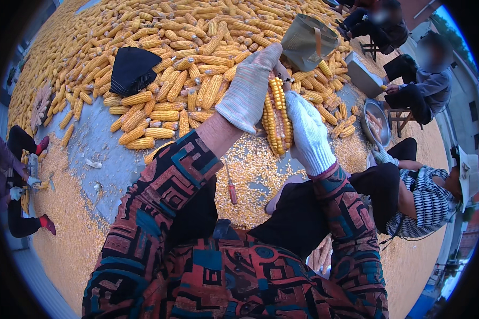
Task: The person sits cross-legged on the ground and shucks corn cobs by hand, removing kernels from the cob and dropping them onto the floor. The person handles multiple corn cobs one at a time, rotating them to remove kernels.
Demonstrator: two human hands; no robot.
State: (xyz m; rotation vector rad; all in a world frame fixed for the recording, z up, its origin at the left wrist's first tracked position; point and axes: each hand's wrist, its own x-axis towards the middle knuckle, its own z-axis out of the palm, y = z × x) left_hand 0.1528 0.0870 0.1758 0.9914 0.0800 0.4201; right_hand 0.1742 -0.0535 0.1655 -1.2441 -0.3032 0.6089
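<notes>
The left hand [252,87] and right hand [306,133] press gloved fingers against a part-stripped cob [274,123]. Outdoors, kernels [253,178] strew a grey sheet [112,146] beside heaped corn [197,53].

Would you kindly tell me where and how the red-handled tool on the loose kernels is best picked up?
Probably by the red handle, coming from above on the near side: it is the thicker part and lies at the end nearer the camera, while the thin shaft points away across the loose kernels.

The left hand [250,87] and right hand [307,133] hold a partly shelled corncob [276,119].
</notes>
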